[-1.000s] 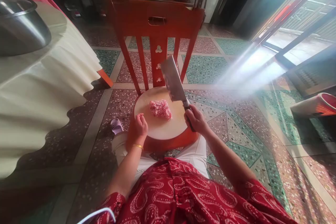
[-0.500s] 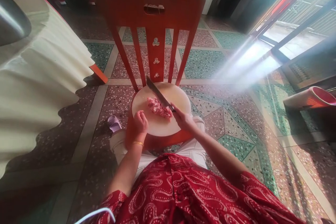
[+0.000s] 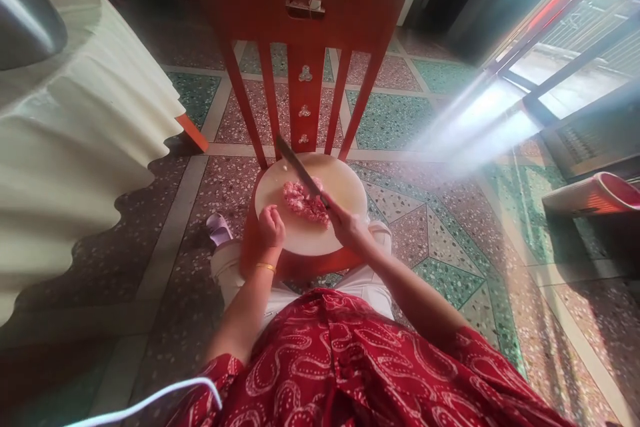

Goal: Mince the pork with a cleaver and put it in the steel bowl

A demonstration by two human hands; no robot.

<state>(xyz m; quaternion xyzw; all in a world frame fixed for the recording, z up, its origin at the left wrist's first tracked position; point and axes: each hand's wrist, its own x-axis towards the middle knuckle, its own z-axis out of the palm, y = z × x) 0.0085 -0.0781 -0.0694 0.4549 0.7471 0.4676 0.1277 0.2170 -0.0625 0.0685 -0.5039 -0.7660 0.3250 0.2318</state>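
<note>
So my right hand (image 3: 350,230) is wrapped around the handle of the cleaver (image 3: 299,172), blade down in the minced meat (image 3: 304,201) and pointing off toward 11 o'clock. The meat's a pink heap pretty much dead center on the round cutting board (image 3: 340,180), which sits on the seat of a red wooden chair (image 3: 305,7). My left hand (image 3: 271,227) is curled into a loose fist, resting on the board's edge at about 7 o'clock from the meat, just beside it, holding nothing. Over at 9 o'clock there's a table (image 3: 85,113) with a cream cloth and a metal pot (image 3: 27,13) on top.
</note>
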